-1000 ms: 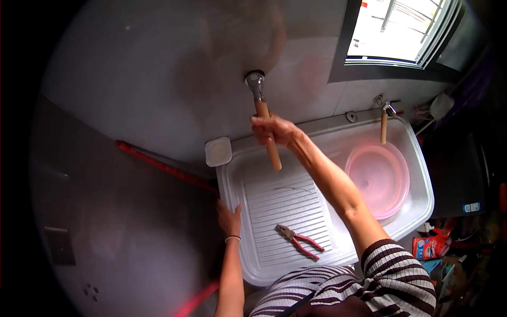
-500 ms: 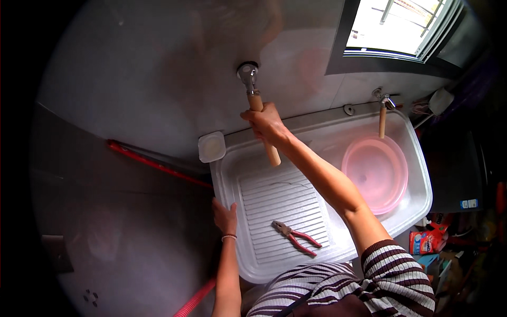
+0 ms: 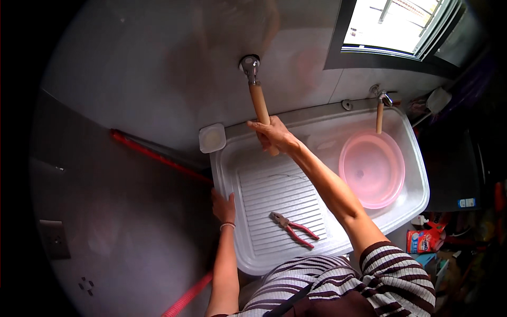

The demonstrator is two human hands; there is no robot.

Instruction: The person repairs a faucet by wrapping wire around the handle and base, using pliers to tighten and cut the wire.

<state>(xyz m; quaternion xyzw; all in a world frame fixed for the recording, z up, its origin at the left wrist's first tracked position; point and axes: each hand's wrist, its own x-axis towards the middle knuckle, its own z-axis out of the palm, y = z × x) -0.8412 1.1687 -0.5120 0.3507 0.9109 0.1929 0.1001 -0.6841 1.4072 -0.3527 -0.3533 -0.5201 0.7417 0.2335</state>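
My right hand (image 3: 273, 134) is closed round the lower part of a tan tube (image 3: 257, 103), and a short end sticks out below the fist. The tube's upper end meets a chrome tap (image 3: 250, 66) on the wall. My left hand (image 3: 223, 207) holds the left rim of a white sink (image 3: 244, 260), its fingers in shadow on the outer side. Pliers (image 3: 290, 227) with red handles lie on the sink's ribbed washboard, between my arms. A pink basin (image 3: 372, 177) stands in the right part of the sink.
Above the basin a second tap (image 3: 383, 96) carries a short tan tube (image 3: 379, 118). A white square tub (image 3: 212, 138) sits at the sink's back left corner. A red pole (image 3: 158, 156) leans at the left, with a red ribbed hose (image 3: 189, 294) below. Packages (image 3: 422, 240) crowd the right.
My right hand has slid down the tan tube, away from the tap, so more tube shows above it and less below. My left hand stays at the rim. The view has shifted slightly.
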